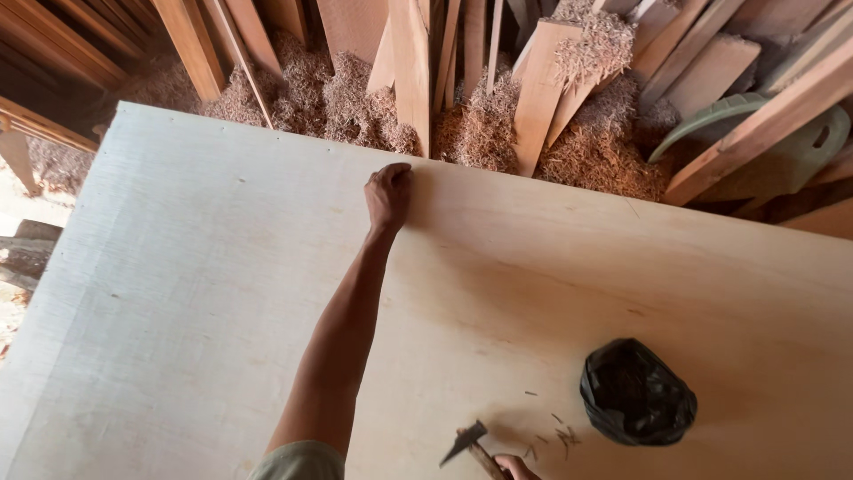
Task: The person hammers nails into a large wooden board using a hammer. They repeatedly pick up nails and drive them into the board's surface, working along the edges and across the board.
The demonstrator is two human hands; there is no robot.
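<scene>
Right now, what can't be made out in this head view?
- Right hand: mostly cut off by the bottom edge; grip on the hammer is unclear.
- Black bag: contents hidden.
- Small nails: too small to count.
- Left hand at plywood sheet edge: fingertips hidden.

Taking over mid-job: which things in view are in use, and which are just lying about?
In use: plywood sheet, gripped at its far edge by the left hand; hammer in the right hand; loose nails; black bag.
Lying about: wood shavings, leaning planks.
</scene>
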